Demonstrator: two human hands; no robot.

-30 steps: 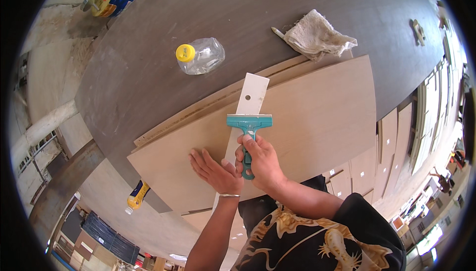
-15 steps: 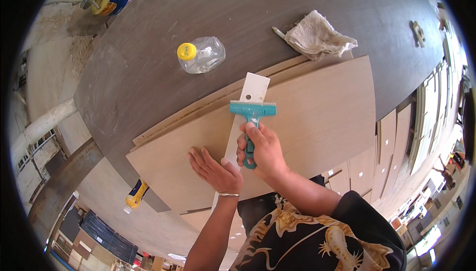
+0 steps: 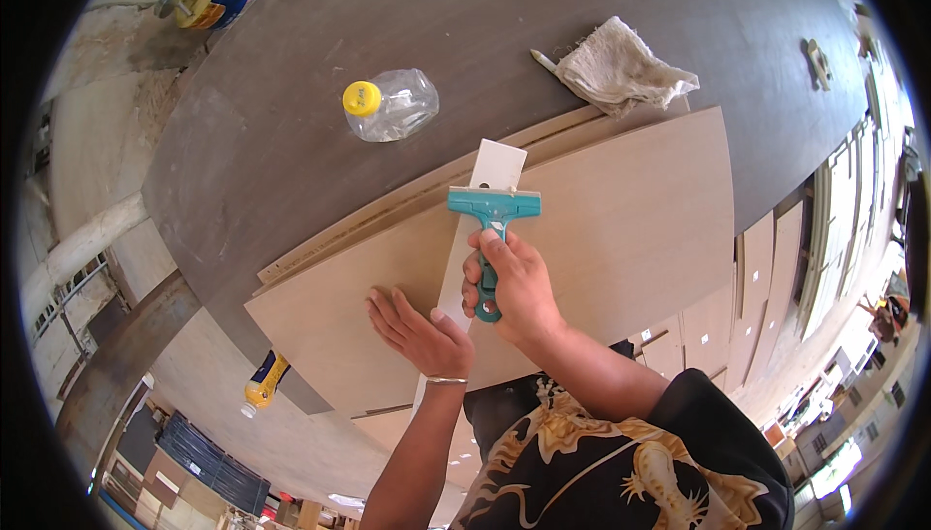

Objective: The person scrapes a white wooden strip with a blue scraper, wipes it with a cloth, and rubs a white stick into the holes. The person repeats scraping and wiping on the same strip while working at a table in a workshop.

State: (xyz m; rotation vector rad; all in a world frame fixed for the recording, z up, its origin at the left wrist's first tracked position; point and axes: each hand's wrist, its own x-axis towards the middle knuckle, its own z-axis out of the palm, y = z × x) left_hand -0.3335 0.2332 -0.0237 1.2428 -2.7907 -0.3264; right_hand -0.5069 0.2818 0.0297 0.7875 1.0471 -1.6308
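My right hand [image 3: 521, 283] is wrapped round the handle of a teal scraper [image 3: 494, 205] with a wide head. The scraper's head lies across a long white strip [image 3: 500, 163] near its far end, partly covering a round hole in it. This strip runs slantwise over a light wood-toned board [image 3: 630, 210]. My left hand [image 3: 419, 331] rests flat on the board, fingers stretched out, its thumb at the strip's edge. The strip's near part passes behind the left wrist, which wears a bracelet.
More boards [image 3: 339, 241] lie underneath, on a dark grey table [image 3: 281, 132]. Beyond them are a clear plastic bottle [image 3: 402, 108] with a yellow cap and a crumpled cloth [image 3: 630, 66] beside a pen-like stick [image 3: 543, 61]. A yellow-labelled bottle [image 3: 264, 385] is at lower left.
The scraper and my right hand have slid slightly away from me along the white strip, now partly covering its hole. My left hand has stayed in place.
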